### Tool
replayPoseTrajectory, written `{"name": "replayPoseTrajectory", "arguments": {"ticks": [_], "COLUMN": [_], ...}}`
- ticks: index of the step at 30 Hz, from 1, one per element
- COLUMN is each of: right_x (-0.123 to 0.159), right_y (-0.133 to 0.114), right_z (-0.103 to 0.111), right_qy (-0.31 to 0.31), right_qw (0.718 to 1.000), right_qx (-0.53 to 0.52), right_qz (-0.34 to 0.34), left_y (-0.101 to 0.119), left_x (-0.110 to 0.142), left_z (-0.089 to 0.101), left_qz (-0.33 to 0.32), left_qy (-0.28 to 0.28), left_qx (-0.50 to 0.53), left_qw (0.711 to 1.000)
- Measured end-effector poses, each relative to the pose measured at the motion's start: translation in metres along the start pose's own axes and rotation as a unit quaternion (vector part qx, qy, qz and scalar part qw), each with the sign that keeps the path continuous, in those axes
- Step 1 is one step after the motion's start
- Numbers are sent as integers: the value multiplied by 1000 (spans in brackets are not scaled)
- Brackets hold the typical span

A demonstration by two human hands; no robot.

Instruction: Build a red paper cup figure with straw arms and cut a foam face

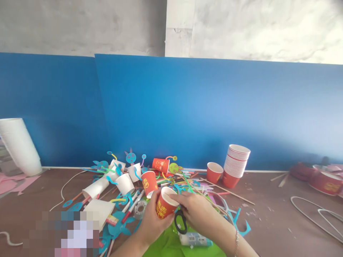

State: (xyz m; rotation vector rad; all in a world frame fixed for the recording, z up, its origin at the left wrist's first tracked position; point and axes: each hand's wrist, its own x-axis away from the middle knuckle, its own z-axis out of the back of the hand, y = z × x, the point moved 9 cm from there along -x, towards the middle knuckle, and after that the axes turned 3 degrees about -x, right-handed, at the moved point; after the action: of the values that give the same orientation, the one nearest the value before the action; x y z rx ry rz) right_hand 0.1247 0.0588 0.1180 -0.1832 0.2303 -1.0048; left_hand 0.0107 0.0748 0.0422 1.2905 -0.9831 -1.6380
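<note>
My left hand is wrapped round a red paper cup with yellow lettering, its white mouth tilted toward me. My right hand is closed over a pair of scissors; a black handle loop hangs below the fingers and the blades are hidden. A fingertip of that hand touches the cup's rim. Below my hands lie green paper and a white-and-blue glue bottle. Just left of my left hand is a roll of clear tape.
White cups with blue paper faces and arms crowd the left middle. Behind are another red cup, thin sticks, a single cup and a cup stack. White cups stand far left; a cable lies right.
</note>
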Motion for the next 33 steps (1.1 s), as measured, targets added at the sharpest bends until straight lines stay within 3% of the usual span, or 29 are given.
{"name": "replayPoseTrajectory", "arguments": {"ticks": [8,14,19,23,26,33], "right_x": [0,-4,-1,6,7,3], "right_y": [-1,-1,1,9,34,66], "right_z": [-2,-9,-1,12,21,-18], "right_qy": [-21,-29,-15,-28,8,-83], "right_qw": [1000,999,1000,998,997,990], "right_qx": [-6,-3,-17,-64,-60,-17], "right_qz": [-14,-17,-20,-6,-54,-113], "left_y": [0,16,20,11,11,-9], "left_x": [0,2,0,-3,-2,1], "left_z": [1,-8,-8,7,12,25], "left_qz": [-2,-24,-23,17,20,38], "left_qy": [3,-20,-19,47,80,182], "left_qx": [-24,-43,-60,-100,-84,18], "left_qw": [1000,999,998,994,993,982]}}
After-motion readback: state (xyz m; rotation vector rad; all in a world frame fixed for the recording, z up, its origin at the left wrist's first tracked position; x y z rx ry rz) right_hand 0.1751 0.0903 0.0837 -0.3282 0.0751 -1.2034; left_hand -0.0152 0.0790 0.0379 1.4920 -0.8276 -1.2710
